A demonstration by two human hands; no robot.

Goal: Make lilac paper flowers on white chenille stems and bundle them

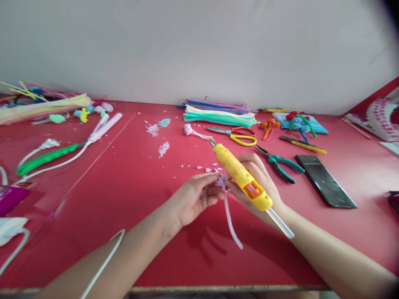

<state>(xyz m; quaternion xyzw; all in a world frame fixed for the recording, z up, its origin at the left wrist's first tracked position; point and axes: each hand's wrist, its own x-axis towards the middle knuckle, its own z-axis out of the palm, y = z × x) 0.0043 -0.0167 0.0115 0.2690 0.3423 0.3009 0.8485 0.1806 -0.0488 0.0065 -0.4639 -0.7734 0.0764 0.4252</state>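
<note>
Small lilac fuzzy pipe-cleaner bloom (221, 181), held mid-scene, one curved stem (230, 220) hanging toward near right, yellow plastic glue gun (239, 171) slanted just right of it, metal nozzle (213, 142) pointing far left, translucent glue stick (279, 223) jutting near right

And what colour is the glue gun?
The glue gun is mostly yellow, with some orange; it shows best in the head view.
</note>
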